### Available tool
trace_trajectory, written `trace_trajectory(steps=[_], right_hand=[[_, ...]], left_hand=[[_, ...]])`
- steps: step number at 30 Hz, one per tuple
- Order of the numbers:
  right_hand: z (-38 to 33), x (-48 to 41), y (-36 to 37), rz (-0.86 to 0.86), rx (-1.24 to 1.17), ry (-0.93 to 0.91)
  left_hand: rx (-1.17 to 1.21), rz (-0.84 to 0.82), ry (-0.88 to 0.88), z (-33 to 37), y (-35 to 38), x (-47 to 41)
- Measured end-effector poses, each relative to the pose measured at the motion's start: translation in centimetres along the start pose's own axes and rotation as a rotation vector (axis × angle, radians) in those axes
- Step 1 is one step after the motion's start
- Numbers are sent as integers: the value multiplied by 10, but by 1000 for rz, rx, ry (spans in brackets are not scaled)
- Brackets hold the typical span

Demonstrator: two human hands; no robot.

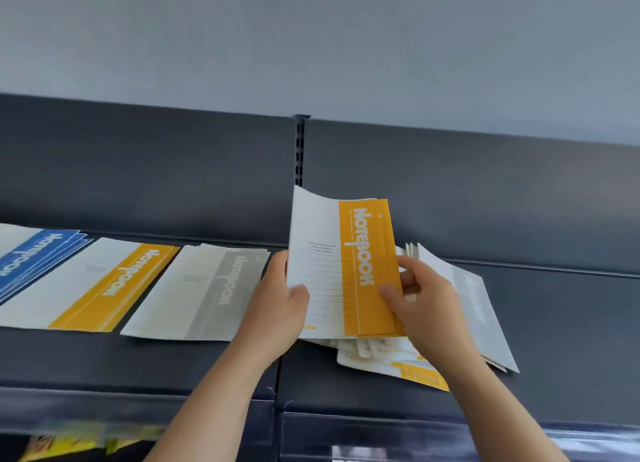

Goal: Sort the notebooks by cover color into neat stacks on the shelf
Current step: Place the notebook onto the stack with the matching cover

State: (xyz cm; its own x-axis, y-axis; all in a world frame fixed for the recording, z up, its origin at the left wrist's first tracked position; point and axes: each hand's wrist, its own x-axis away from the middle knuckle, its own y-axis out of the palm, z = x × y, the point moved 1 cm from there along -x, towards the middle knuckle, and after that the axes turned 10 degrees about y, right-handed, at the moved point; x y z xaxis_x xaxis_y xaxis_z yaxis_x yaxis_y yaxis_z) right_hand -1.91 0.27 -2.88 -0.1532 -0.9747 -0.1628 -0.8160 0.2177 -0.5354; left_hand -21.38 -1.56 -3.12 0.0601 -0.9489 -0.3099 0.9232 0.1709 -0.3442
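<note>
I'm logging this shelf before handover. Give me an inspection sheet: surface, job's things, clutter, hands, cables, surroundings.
Surface: dark shelf, flat, notebooks lying along it.
Job's things: blue stack, yellow stack and grey stack side by side at left, each slightly fanned; held notebooks, yellow-covered, raised off the shelf; mixed pile at right, loose and splayed.
Clutter: nothing seen.
Hands: left hand grips the held notebooks' left edge; right hand pinches their right edge.
Cables: nothing seen.
Surroundings: dark back panel, slotted upright, pale wall above; blurred yellow items below the shelf.
</note>
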Motion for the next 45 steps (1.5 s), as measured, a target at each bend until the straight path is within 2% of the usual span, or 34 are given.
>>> trace_trajectory(steps=[11, 22, 29, 34, 38, 45], right_hand=[[-84, 26, 124, -105, -74, -18], [-149, 53, 241, -143, -60, 106], [-175, 55, 290, -187, 29, 92], [-178, 50, 315, -200, 238, 27], [-175, 53, 325, -191, 445, -53], [-173, 51, 323, -168, 392, -65]], left_hand=[[-147, 198, -26, -46, -148, 20], [-261, 173, -75, -97, -278, 22], [-372, 162, -37, -131, -313, 5], [-532, 161, -75, -155, -321, -9], [-639, 87, -110, -166, -319, -9], [-825, 65, -59, -167, -320, -8]])
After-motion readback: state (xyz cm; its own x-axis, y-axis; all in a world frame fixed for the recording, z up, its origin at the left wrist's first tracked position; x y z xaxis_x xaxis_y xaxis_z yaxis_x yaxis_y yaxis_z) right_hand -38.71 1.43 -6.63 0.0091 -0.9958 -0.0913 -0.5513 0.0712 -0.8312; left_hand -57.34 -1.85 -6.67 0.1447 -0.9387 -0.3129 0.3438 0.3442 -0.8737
